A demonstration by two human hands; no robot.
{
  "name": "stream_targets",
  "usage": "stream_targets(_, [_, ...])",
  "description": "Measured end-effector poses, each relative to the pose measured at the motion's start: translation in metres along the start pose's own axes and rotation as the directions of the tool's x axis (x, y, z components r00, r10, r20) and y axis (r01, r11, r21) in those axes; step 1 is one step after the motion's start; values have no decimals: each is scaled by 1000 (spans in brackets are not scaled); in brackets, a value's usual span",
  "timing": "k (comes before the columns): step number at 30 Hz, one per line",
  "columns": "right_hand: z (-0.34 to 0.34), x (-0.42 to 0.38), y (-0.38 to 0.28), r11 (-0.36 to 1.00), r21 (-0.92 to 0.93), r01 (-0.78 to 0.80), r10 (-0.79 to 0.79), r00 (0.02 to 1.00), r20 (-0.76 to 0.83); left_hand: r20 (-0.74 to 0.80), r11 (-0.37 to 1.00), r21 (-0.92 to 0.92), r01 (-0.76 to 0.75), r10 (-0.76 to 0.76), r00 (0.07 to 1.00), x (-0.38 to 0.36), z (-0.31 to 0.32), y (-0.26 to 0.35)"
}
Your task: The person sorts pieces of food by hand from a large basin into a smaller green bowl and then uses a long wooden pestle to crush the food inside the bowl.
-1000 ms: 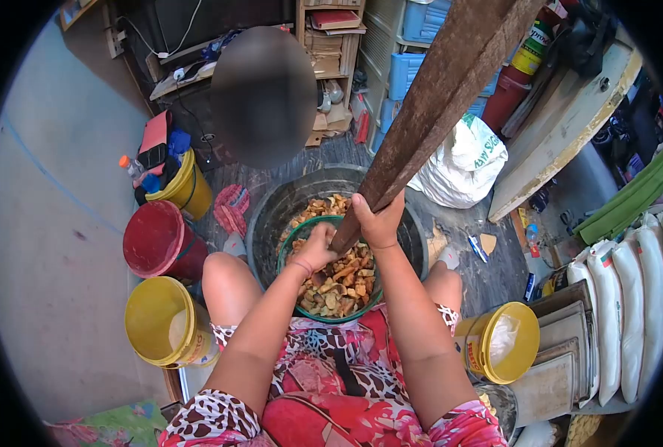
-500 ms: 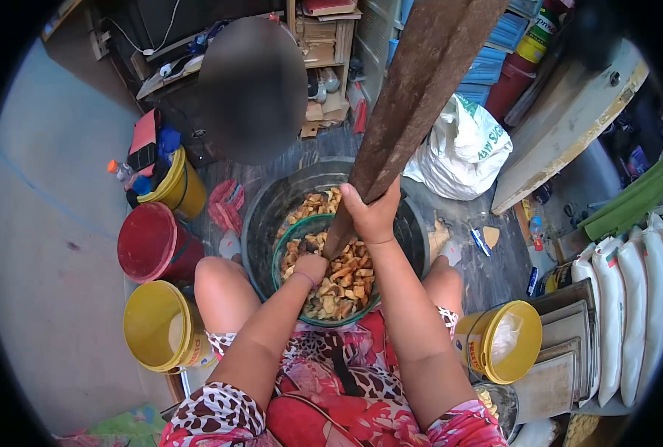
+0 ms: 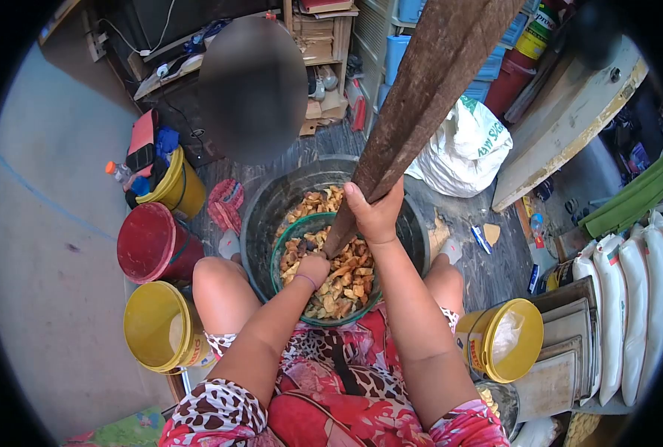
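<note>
A long, dark wooden beam [image 3: 413, 112] slants from the upper right down into a green-rimmed basin [image 3: 276, 283]. My right hand [image 3: 377, 213] wraps round the beam above the basin, thumb up along its near face. Lower down, my left hand [image 3: 313, 270] is closed at the beam's narrow bottom end; its fingers are partly hidden. Golden-brown chunks [image 3: 340, 302], resembling toasted bread pieces, fill the basin around the beam's tip. This basin sits inside a larger black tub [image 3: 257, 201] between my legs, where more chunks [image 3: 316, 203] lie behind the green rim.
To the left stand a red bucket [image 3: 147, 242] and yellow buckets [image 3: 190, 328]. Another yellow bucket [image 3: 529, 343] is at the right, near several white sacks [image 3: 637, 298]. Beyond the tub are a white sack [image 3: 462, 160] and a door edge [image 3: 570, 134]. A person's blurred head is ahead.
Both hands keep their places on the beam, which has shifted slightly to the right at its upper part. The camera view has moved a little.
</note>
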State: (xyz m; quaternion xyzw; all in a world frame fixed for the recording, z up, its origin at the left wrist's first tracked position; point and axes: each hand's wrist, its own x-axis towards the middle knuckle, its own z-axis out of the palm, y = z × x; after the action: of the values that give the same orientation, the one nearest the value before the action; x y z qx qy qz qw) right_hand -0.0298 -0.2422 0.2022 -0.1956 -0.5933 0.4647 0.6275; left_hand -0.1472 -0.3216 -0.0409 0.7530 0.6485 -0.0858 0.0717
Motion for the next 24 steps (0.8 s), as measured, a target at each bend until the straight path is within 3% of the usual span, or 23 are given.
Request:
stream_targets(11, [4,4,0,997,-73,23,-21,1000,21,-10,979,36,200,-200,980,-7,-11,25])
stream_targets(15, [9,6,-2,999,1,41,-41,999,-30,36,986,43,164,-166,986,-4,-5,24])
stream_targets(24, [4,3,3,998,-23,51,-52,998,-40,-77,987,21,158,-156,985,-5,1,18])
